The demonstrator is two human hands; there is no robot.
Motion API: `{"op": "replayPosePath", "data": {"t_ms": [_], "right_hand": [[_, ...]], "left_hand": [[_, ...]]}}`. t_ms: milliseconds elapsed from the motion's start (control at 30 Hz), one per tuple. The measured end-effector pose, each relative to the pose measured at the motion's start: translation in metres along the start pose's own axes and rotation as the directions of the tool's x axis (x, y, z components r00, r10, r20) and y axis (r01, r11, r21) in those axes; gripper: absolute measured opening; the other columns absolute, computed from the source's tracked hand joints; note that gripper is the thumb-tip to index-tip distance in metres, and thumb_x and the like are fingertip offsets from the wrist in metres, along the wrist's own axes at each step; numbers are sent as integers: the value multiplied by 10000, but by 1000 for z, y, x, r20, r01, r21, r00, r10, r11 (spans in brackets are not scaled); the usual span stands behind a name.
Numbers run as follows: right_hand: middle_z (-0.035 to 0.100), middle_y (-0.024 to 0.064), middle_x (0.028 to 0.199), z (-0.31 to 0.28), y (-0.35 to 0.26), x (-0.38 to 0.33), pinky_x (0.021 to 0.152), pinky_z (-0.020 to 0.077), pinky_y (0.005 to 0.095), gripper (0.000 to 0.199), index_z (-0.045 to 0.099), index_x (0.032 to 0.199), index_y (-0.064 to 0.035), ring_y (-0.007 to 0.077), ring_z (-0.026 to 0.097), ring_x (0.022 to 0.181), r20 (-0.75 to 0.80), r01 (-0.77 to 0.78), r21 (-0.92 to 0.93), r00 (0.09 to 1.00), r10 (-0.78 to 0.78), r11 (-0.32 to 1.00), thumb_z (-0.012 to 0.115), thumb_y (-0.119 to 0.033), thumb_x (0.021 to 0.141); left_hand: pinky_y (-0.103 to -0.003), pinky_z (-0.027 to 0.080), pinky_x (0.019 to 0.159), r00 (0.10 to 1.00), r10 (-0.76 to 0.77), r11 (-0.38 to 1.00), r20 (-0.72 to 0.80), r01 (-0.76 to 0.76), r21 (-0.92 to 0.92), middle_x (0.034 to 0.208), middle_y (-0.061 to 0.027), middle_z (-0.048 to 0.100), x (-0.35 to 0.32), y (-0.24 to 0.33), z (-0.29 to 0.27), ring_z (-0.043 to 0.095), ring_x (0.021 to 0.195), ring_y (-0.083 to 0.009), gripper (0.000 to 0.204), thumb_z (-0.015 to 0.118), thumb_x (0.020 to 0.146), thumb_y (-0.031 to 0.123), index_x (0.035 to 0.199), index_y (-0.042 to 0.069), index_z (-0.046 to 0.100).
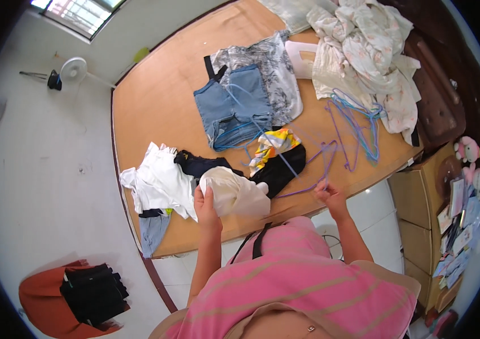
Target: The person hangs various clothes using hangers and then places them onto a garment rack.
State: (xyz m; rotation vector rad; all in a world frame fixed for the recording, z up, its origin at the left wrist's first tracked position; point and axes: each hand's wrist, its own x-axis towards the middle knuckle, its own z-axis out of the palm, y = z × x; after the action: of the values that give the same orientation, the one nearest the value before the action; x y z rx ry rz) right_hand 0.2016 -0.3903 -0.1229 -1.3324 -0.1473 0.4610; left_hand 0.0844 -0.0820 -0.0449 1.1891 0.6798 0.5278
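your left hand [206, 204] pinched the cream garment [234, 193] at the near edge of the wooden bed [155, 107], while your right hand [329, 195] closed on the purple hanger [314, 169] beside it, seemingly ready to hang.

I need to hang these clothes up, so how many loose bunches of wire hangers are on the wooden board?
2: a purple bunch at the right hand, and a blue-and-purple tangle beside the floral bedding. Single hangers overlap, so more may be hidden.
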Motion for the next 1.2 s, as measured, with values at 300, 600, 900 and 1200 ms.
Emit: {"op": "replayPosePath", "data": {"t_ms": [300, 600, 900, 1200], "right_hand": [[526, -9, 729, 141, -102, -33, 564, 377, 218, 291, 582, 1118, -34, 68, 446, 640, 389, 98, -299, 921, 27, 949, 546, -212, 891], [516, 52, 677, 237, -69, -34, 553, 395, 266, 244, 590, 970, 19, 120, 491, 624, 446, 104, -311, 894, 49, 945, 481, -188, 899], [337, -63, 523, 270, -99, 7, 360, 191, 215, 170, 446, 710, -126, 35, 262, 397, 169, -246, 443, 967, 189, 862, 461, -132, 879], [445, -8, 552, 271, -116, 72, 379, 278, 231, 196, 454, 668, -93, 77, 349, 400, -298, 166, 377, 953, -51, 911, 467, -134, 859]], "left_hand": [[-230, 426, 776, 991, 126, 991, -46, -128, -48, 1002, -24, 585, 0, 41, -40, 537, 874, -78, 223, 517, 901, 116, 1106, 28, 518], [-254, 448, 608, 985, 115, 841, 132, -167, 514, 758, -86, 641, -34, 39, -54, 559, 668, -99, 197, 594, 857, 126, 1017, 12, 607], [-347, 439, 544, 895, 429, 423, 124, -320, 848, 763, -75, 494, -54, 38, -79, 534, 632, -257, 334, 603, 717, 4, 1033, 108, 565], [-398, 463, 626, 976, 184, 580, 114, -202, 789, 879, -67, 547, -70, 22, -59, 585, 746, -288, 326, 589, 733, 70, 1045, 117, 509]]}}
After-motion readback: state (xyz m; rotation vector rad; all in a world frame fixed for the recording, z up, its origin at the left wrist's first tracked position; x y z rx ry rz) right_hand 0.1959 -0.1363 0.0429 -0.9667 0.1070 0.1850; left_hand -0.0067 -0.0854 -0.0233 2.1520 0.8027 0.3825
